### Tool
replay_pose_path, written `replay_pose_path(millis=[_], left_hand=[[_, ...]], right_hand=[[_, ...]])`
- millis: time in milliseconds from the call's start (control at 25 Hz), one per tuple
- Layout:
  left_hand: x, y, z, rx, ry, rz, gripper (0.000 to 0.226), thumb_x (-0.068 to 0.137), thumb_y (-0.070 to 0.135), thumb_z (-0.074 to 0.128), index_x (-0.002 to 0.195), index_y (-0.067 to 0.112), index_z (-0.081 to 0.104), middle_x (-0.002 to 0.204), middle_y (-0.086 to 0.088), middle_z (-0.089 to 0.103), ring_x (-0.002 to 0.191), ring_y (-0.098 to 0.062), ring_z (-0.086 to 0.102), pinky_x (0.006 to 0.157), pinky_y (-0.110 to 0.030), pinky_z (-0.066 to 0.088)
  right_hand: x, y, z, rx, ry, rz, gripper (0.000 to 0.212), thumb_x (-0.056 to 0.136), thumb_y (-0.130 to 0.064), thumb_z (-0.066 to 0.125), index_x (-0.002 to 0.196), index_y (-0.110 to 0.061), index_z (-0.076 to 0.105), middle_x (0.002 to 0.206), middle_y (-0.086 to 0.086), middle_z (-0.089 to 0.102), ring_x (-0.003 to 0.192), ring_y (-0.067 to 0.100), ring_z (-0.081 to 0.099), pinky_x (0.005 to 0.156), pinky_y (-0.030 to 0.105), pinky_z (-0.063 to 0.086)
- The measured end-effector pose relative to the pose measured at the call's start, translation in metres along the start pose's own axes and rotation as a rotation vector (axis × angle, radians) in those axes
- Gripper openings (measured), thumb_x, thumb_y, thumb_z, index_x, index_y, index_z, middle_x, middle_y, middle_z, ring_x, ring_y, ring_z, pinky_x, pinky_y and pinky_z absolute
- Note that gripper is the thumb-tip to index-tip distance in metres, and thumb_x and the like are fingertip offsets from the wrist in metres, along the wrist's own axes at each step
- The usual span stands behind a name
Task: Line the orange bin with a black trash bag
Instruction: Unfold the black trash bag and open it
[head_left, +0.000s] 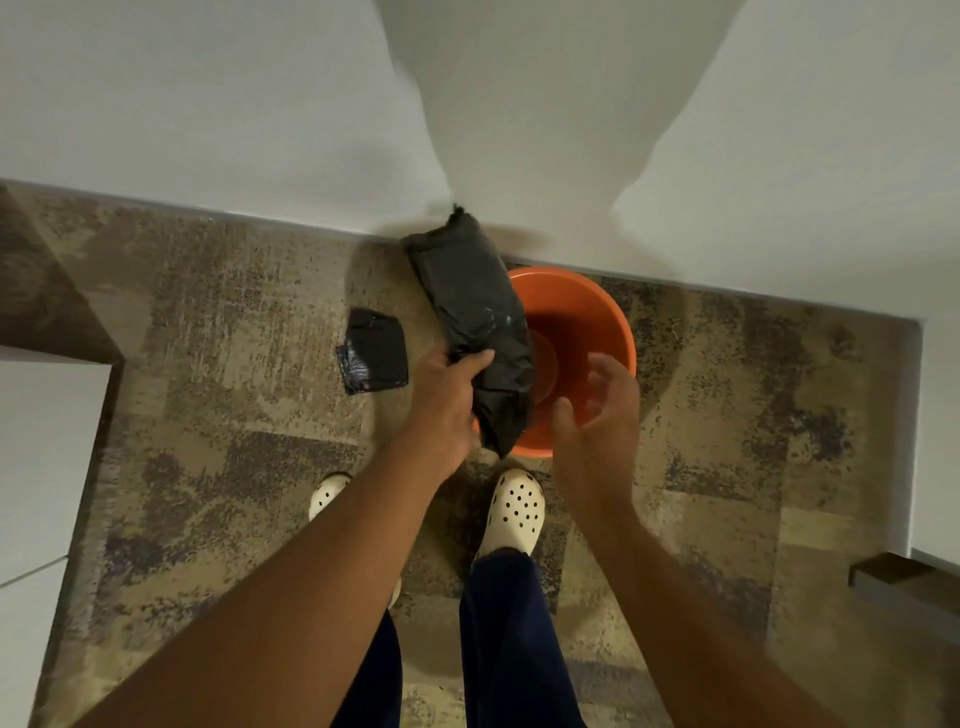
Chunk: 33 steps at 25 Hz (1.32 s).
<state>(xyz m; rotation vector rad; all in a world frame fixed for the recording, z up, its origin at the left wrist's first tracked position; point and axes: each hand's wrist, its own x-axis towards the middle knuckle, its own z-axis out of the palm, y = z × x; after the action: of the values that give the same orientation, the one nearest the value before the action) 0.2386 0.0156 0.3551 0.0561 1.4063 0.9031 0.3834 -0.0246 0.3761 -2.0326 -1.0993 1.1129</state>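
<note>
My left hand (447, 400) gripped the folded black trash bag (475, 312) over the orange bin (613, 317), my right hand (597, 410) open, about to unfold it.

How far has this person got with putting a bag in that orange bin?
Early on. Done: one black bag has been picked out, while a folded pack of bags lies on the carpet. In hand: the left hand grips that bag, still folded into a long strip, over the bin's edge; the right hand is open beside it. Left: unfolding it, opening its mouth and fitting it inside the orange bin, which is bare inside.
</note>
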Motion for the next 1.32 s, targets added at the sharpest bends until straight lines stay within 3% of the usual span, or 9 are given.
replay_pose_path(millis=[80,200,320,560,680,800,960,1080,1320], left_hand=[[-0.008,-0.004,-0.005,0.05,-0.147,0.024,0.024,0.105,0.02,0.06,0.121,0.02,0.078,0.111,-0.004,0.085,0.1,-0.018,0.082,0.075,-0.025,0.065],[-0.016,-0.012,-0.007,0.084,-0.289,0.04,0.04,0.109,0.044,0.052,0.135,0.023,0.074,0.131,-0.006,0.079,0.122,-0.021,0.075,0.084,-0.026,0.064],[-0.016,-0.017,-0.003,0.156,-0.199,0.098,0.024,0.108,0.032,0.06,0.119,0.032,0.082,0.12,0.0,0.083,0.114,-0.017,0.079,0.08,-0.029,0.065],[-0.013,-0.013,-0.007,0.206,-0.128,0.119,0.034,0.109,0.027,0.058,0.091,0.036,0.085,0.1,0.006,0.085,0.094,-0.007,0.081,0.078,-0.031,0.061],[-0.009,-0.01,-0.014,0.138,-0.127,0.048,0.028,0.109,0.026,0.058,0.102,0.03,0.084,0.117,0.0,0.083,0.114,-0.016,0.078,0.1,-0.04,0.058],[-0.008,-0.004,-0.023,-0.014,-0.171,0.002,0.02,0.107,0.022,0.061,0.114,0.019,0.08,0.132,-0.009,0.078,0.126,-0.024,0.072,0.096,-0.037,0.06],[-0.012,-0.01,-0.015,0.1,-0.214,0.072,0.012,0.096,0.021,0.075,0.093,0.025,0.085,0.109,-0.003,0.085,0.106,-0.019,0.081,0.077,-0.033,0.066],[-0.014,-0.018,-0.005,0.143,-0.249,0.081,0.012,0.098,0.021,0.075,0.093,0.026,0.085,0.108,-0.005,0.085,0.102,-0.02,0.082,0.075,-0.029,0.065],[0.005,-0.012,-0.016,-0.01,-0.177,0.028,0.027,0.11,0.025,0.056,0.13,0.024,0.073,0.134,-0.005,0.078,0.124,-0.022,0.075,0.101,-0.042,0.059]], right_hand=[[0.004,-0.008,0.002,0.079,-0.228,-0.188,0.051,0.098,-0.022,0.064,0.145,-0.03,0.049,0.146,-0.01,0.053,0.135,0.005,0.053,0.112,0.039,0.051],[0.013,-0.013,0.015,0.036,-0.472,-0.209,0.063,0.099,-0.027,0.066,0.158,-0.026,0.041,0.155,-0.005,0.051,0.146,0.015,0.048,0.117,0.048,0.046],[0.015,-0.007,0.016,-0.064,-0.409,-0.249,0.061,0.102,-0.013,0.061,0.159,-0.021,0.043,0.157,-0.003,0.052,0.148,0.015,0.047,0.118,0.047,0.045],[0.023,0.001,-0.002,0.106,-0.369,-0.089,0.039,0.107,-0.01,0.052,0.143,-0.019,0.064,0.138,-0.007,0.07,0.13,0.007,0.063,0.113,0.039,0.051],[0.03,0.007,-0.018,0.498,-0.342,0.179,0.034,0.11,-0.013,0.048,0.138,-0.015,0.067,0.13,-0.001,0.075,0.122,0.015,0.071,0.102,0.038,0.058],[0.04,0.011,-0.041,0.767,-0.356,0.399,0.035,0.111,-0.021,0.047,0.143,-0.017,0.061,0.134,0.002,0.073,0.128,0.022,0.068,0.099,0.039,0.06],[0.024,0.006,-0.04,0.405,-0.502,0.158,0.049,0.097,-0.045,0.068,0.143,-0.033,0.057,0.131,-0.012,0.072,0.12,0.007,0.071,0.1,0.035,0.06],[0.011,0.0,-0.022,0.155,-0.447,-0.062,0.065,0.088,-0.035,0.082,0.146,-0.028,0.053,0.131,-0.013,0.07,0.122,0.004,0.067,0.103,0.032,0.058],[0.032,0.017,-0.03,0.408,-0.257,0.09,0.033,0.103,-0.006,0.061,0.135,-0.013,0.067,0.123,-0.001,0.077,0.116,0.013,0.073,0.1,0.036,0.061]])
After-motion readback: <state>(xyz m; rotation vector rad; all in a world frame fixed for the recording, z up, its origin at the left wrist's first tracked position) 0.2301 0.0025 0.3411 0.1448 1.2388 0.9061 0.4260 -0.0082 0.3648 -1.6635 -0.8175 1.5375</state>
